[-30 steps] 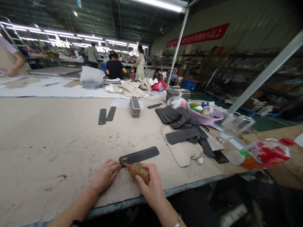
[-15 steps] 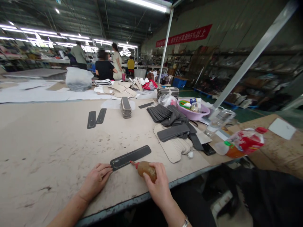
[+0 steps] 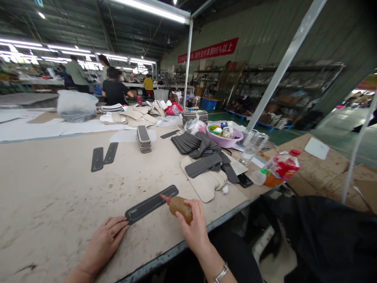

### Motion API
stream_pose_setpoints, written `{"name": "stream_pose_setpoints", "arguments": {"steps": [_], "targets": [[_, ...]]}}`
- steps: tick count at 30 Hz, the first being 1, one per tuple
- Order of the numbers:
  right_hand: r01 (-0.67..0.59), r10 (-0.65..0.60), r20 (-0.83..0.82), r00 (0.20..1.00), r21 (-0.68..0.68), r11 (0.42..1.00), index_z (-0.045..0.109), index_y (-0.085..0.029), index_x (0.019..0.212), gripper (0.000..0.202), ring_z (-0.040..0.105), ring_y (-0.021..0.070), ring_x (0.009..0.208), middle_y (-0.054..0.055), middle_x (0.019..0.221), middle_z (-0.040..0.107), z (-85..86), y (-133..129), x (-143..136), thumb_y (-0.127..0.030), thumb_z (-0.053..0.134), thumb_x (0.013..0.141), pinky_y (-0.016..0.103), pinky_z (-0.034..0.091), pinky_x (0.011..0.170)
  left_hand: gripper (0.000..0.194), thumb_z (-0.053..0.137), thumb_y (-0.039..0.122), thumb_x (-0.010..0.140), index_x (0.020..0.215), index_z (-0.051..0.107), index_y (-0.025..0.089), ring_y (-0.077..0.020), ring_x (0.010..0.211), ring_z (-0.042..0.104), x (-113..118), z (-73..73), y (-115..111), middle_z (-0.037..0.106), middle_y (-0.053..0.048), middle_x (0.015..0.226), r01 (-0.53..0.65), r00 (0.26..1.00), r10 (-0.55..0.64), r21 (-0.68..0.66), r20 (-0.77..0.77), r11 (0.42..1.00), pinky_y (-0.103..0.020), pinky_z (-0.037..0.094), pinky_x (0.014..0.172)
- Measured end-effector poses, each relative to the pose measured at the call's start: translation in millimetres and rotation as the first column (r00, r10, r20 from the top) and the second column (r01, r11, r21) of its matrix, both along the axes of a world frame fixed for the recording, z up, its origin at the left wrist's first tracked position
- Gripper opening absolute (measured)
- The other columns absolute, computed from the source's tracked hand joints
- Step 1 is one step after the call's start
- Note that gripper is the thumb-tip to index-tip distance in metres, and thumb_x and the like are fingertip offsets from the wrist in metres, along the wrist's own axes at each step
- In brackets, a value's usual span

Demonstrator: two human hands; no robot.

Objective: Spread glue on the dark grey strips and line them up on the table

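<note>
Since a second ago the glue bottle (image 3: 181,207), wrapped in the right hand (image 3: 193,228), has travelled along the dark strip (image 3: 151,204) near the table's (image 3: 44,188) front edge; the left hand (image 3: 103,241), fingers flat and holding nothing, pins its near end steady

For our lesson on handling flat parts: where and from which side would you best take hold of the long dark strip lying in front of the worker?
Probably the far right end of the dark strip. It lies flat, so slide fingers under from the table-edge side there. The left hand presses its near end, and the glue bottle in the right hand has its tip over the middle right.
</note>
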State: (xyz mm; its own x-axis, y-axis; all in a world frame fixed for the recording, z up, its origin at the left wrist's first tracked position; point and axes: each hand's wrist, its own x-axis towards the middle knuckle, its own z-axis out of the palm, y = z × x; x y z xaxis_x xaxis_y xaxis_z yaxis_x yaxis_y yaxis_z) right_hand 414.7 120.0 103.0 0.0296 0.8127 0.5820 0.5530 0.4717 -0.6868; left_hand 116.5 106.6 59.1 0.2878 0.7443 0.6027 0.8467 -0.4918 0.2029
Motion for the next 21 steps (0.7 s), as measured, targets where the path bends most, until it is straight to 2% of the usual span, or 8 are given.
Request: {"name": "stream_pose_setpoints", "arguments": {"steps": [3,6,9,15,21], "targets": [[-0.153,0.152,-0.023,0.988,-0.033,0.988,0.050,-0.022,0.104,0.032,0.054,0.0201,0.091,0.006,0.098,0.050,0.2,-9,-23,-0.013,0.058,0.074,0.035,0.051,0.081,0.032,0.046,0.043,0.088,0.083,0.072,0.024,-0.0145,0.081,0.064,-2,-1.9,1,0.071,-0.002,0.088,0.001,1.000,-0.001,-0.038,-0.016,0.999,-0.025,0.054,0.075],[-0.196,0.197,0.007,0.980,-0.094,0.976,0.051,-0.023,0.102,0.036,0.054,0.0192,0.091,0.005,0.098,0.050,-1.0,-12,-34,-0.008,0.058,0.070,0.034,0.051,0.082,0.034,0.044,0.044,0.088,0.083,0.072,0.024,-0.0152,0.082,0.064,-3,-2.0,1,0.071,-0.002,0.089,-0.006,1.000,0.005,-0.044,-0.016,0.999,-0.026,0.054,0.076],[-0.111,0.115,0.025,0.993,-0.109,0.988,0.050,-0.022,0.103,0.034,0.053,0.0204,0.093,0.006,0.100,0.048,-3.0,-4,-25,-0.008,0.057,0.072,0.037,0.050,0.084,0.036,0.043,0.044,0.089,0.080,0.072,0.025,-0.0151,0.082,0.064,-3,-0.6,2,0.071,-0.002,0.088,0.003,1.000,-0.003,-0.035,-0.006,0.999,-0.025,0.054,0.076],[0.115,-0.114,0.029,0.993,-0.026,0.993,0.049,-0.021,0.105,0.028,0.052,0.0228,0.094,0.007,0.099,0.048,-1.7,18,13,-0.014,0.055,0.078,0.043,0.048,0.086,0.034,0.045,0.044,0.088,0.081,0.072,0.025,-0.0156,0.083,0.065,-4,-1.1,4,0.071,-0.002,0.088,-0.001,1.000,0.001,-0.020,-0.019,1.000,-0.025,0.055,0.076],[0.189,-0.189,-0.013,0.982,-0.006,0.982,0.049,-0.021,0.104,0.025,0.052,0.0230,0.093,0.008,0.100,0.049,-3.7,28,23,-0.020,0.056,0.080,0.043,0.048,0.085,0.033,0.045,0.043,0.088,0.079,0.072,0.024,-0.0150,0.079,0.064,-3,-2.7,7,0.070,-0.002,0.085,0.016,1.000,-0.015,0.063,-0.017,0.998,-0.024,0.054,0.074]]}}
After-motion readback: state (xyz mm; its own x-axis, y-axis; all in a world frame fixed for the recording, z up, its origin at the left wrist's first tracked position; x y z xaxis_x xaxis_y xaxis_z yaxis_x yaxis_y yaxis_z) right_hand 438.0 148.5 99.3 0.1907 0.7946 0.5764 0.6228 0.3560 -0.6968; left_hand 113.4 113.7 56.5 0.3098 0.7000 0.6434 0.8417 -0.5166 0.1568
